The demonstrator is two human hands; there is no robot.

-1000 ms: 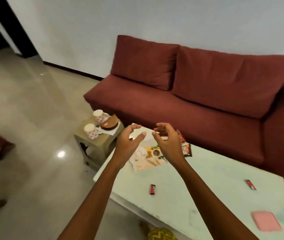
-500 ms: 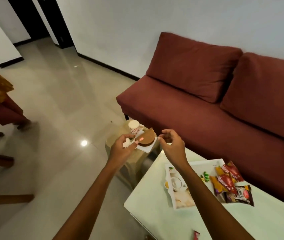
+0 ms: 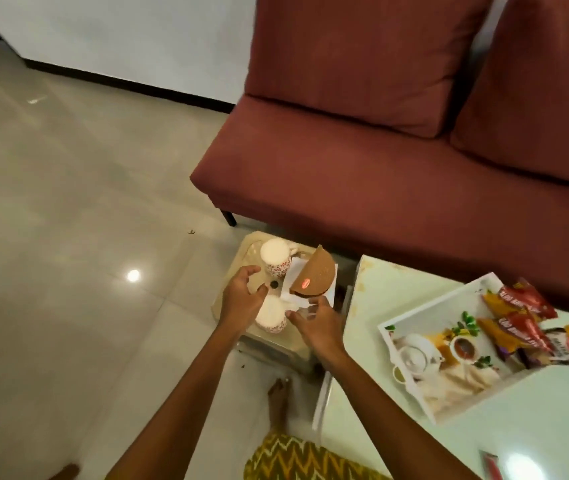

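A small beige stool [image 3: 250, 244] stands between the sofa and the low table. It carries two white cups with red patterns, a far cup [image 3: 275, 256] and a near cup [image 3: 271, 321]. Beside them a brown half-round piece [image 3: 316, 273] with a red mark lies on white napkins [image 3: 295, 270]. My left hand [image 3: 241, 301] hovers over the near cup with fingers loosely curved, holding nothing. My right hand [image 3: 319, 322] reaches in from the right, fingertips close to the near cup's side; whether they touch it is unclear.
A maroon sofa [image 3: 380, 174] runs along the back. A pale low table [image 3: 553, 431] at right carries a printed white tray [image 3: 411, 386] with several snack packets [image 3: 525, 320]. Glossy tiled floor spreads to the left. My bare foot [image 3: 277, 393] is beside the stool.
The view has swung left and down from the low table to the stool. Both hands have dropped from in front of me to just over the near cup.
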